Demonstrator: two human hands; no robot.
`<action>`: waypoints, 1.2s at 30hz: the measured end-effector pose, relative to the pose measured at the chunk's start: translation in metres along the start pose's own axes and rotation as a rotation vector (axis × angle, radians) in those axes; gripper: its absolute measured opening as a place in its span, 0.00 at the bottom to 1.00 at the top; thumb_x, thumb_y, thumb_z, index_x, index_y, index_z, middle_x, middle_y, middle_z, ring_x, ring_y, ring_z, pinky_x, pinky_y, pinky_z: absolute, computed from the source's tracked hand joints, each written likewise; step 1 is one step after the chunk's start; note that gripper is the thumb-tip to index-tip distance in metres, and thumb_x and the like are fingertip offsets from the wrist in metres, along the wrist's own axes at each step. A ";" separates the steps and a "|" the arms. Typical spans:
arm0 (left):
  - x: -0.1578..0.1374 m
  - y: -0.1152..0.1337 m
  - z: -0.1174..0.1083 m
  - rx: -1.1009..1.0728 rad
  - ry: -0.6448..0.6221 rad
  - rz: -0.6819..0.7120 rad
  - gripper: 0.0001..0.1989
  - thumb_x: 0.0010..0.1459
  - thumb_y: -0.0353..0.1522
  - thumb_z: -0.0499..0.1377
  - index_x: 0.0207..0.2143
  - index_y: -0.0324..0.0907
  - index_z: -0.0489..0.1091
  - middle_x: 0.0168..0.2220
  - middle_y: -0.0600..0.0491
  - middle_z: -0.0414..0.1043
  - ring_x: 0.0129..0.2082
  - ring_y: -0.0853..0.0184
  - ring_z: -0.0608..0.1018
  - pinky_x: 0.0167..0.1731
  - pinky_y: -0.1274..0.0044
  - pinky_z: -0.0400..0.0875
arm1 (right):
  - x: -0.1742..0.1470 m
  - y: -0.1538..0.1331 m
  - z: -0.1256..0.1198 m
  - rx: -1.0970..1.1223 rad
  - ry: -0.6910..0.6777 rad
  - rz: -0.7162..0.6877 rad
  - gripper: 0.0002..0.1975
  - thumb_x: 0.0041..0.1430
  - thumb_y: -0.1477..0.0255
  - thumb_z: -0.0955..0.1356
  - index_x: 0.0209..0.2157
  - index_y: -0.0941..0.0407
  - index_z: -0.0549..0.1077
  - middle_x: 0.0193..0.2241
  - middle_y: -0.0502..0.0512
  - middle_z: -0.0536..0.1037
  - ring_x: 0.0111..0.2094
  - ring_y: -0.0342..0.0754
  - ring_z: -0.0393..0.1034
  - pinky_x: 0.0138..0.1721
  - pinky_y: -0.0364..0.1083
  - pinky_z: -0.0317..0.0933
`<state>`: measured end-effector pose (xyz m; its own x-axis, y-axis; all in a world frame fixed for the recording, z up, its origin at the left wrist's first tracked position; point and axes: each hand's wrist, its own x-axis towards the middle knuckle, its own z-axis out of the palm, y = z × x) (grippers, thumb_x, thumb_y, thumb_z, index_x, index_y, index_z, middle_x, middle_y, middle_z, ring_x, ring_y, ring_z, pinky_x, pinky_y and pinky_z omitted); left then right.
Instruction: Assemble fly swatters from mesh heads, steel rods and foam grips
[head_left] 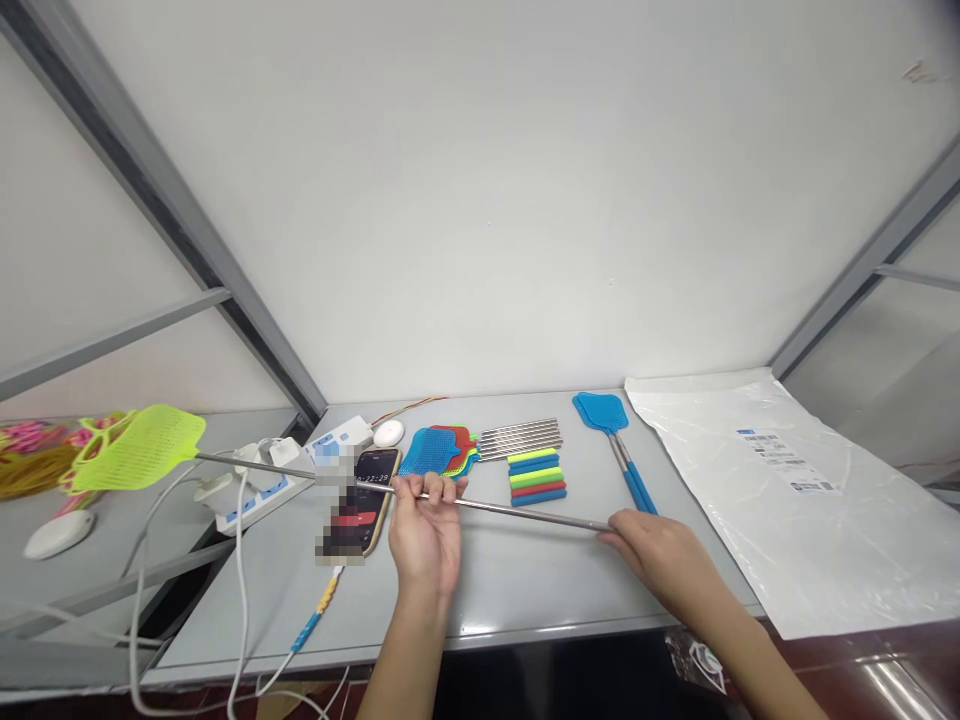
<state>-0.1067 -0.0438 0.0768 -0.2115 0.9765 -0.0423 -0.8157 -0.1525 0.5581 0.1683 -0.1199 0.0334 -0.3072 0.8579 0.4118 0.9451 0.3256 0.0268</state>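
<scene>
A fly swatter with a yellow-green mesh head (161, 447) and a long metal rod (525, 513) stretches across the front of the shelf, its head to the far left. My left hand (427, 535), palm up, has its fingers curled around the middle of the rod. At the rod's right end, my right hand (660, 560) is closed on it and hides the tip. Behind my left hand lie swatter heads in blue (429, 452), red and green, with several metal rods (521, 438) beside them. Several coloured handle tubes (537, 478) are lined up in front of those rods.
Two blue fly swatters (602, 410) lie right of the tubes, beside a white plastic bag (750, 500). Left of my hands are a phone (382, 465), a power strip (259, 500) with trailing cables and a round white device (388, 433). Grey metal posts (255, 345) frame the shelf.
</scene>
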 end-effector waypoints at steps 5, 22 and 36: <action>-0.001 -0.010 0.001 0.103 0.000 0.058 0.18 0.65 0.42 0.49 0.25 0.43 0.57 0.26 0.53 0.71 0.34 0.65 0.75 0.45 0.65 0.67 | 0.007 -0.004 -0.012 -0.029 0.040 0.006 0.19 0.70 0.63 0.56 0.26 0.54 0.61 0.19 0.46 0.67 0.20 0.43 0.62 0.24 0.45 0.43; -0.045 -0.042 0.020 0.257 -0.188 -0.141 0.17 0.65 0.44 0.49 0.29 0.43 0.63 0.51 0.44 0.73 0.59 0.58 0.67 0.57 0.62 0.54 | 0.017 -0.006 -0.020 0.033 -0.104 -0.055 0.18 0.69 0.61 0.56 0.28 0.54 0.63 0.19 0.46 0.71 0.18 0.43 0.65 0.22 0.45 0.41; 0.013 0.036 -0.022 0.110 0.257 0.229 0.24 0.68 0.43 0.42 0.23 0.41 0.62 0.30 0.53 0.76 0.32 0.66 0.76 0.47 0.64 0.67 | 0.001 0.003 -0.013 0.118 -0.142 0.004 0.17 0.69 0.62 0.57 0.28 0.54 0.66 0.22 0.48 0.73 0.23 0.44 0.68 0.25 0.45 0.46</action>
<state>-0.1508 -0.0403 0.0782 -0.5218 0.8466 -0.1046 -0.6714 -0.3319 0.6626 0.1722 -0.1231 0.0458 -0.3242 0.9041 0.2785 0.9293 0.3594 -0.0849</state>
